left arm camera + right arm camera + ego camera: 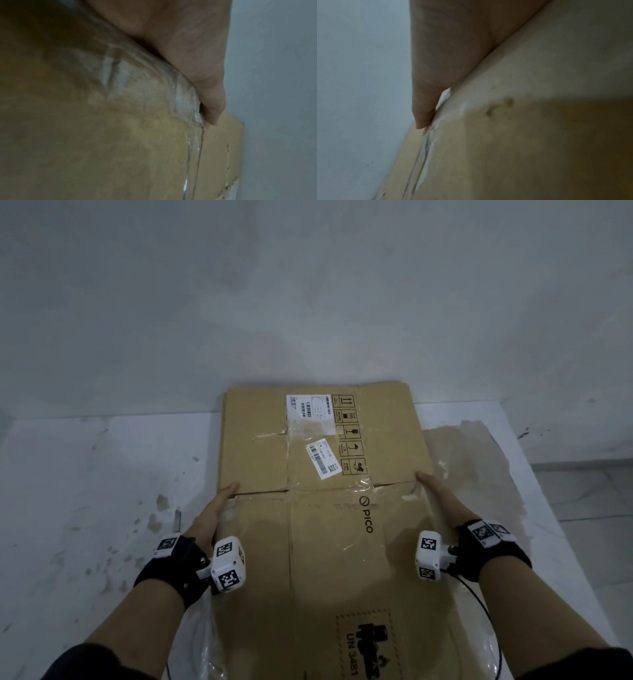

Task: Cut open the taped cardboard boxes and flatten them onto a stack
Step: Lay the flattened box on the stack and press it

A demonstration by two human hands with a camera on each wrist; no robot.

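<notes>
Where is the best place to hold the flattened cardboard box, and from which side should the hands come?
Grip the flattened cardboard box at its two long side edges, one hand from each side, as the left hand and right hand do now. It is a wide, thin sheet, so a single-sided grip would probably let it sag.

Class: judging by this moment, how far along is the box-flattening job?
Done: the PICO cardboard box lies flat, flaps spread, clear tape wrinkled along its seams. In hand: the left hand and right hand press its side edges with straight fingers. Left: no other boxes or stack are visible, so the remainder cannot be judged.
</notes>
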